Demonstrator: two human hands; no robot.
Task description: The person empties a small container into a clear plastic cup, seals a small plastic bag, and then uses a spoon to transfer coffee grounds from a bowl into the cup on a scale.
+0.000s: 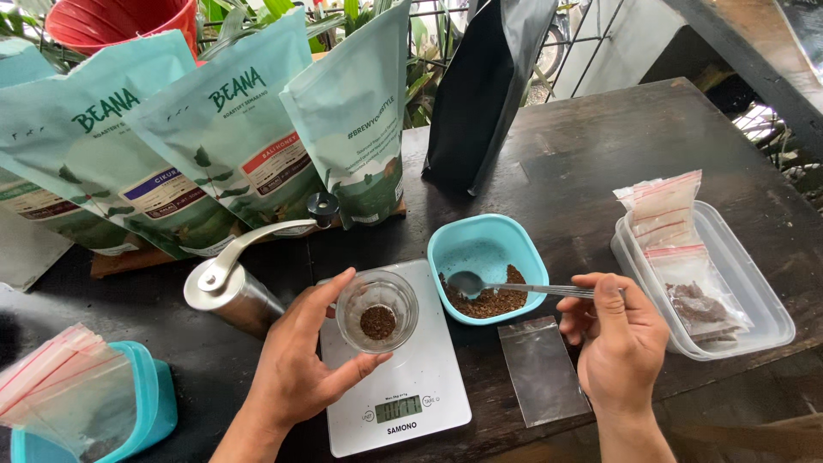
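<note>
My left hand (300, 360) curls around a small clear glass cup (377, 309) that stands on a white digital scale (411, 403); a little brown ground coffee lies in the cup's bottom. My right hand (617, 339) holds a metal spoon (514, 287) by its handle. The spoon's bowl rests over the brown grounds inside a teal plastic bowl (454, 244), just right of the cup.
A steel hand grinder (231, 287) lies left of the scale. Several pale green pouches (231, 120) and a black bag (484, 86) stand behind. A small clear bag (542, 369) lies flat; a clear tub (746, 283) holds zip bags; a teal tub (150, 403) sits at lower left.
</note>
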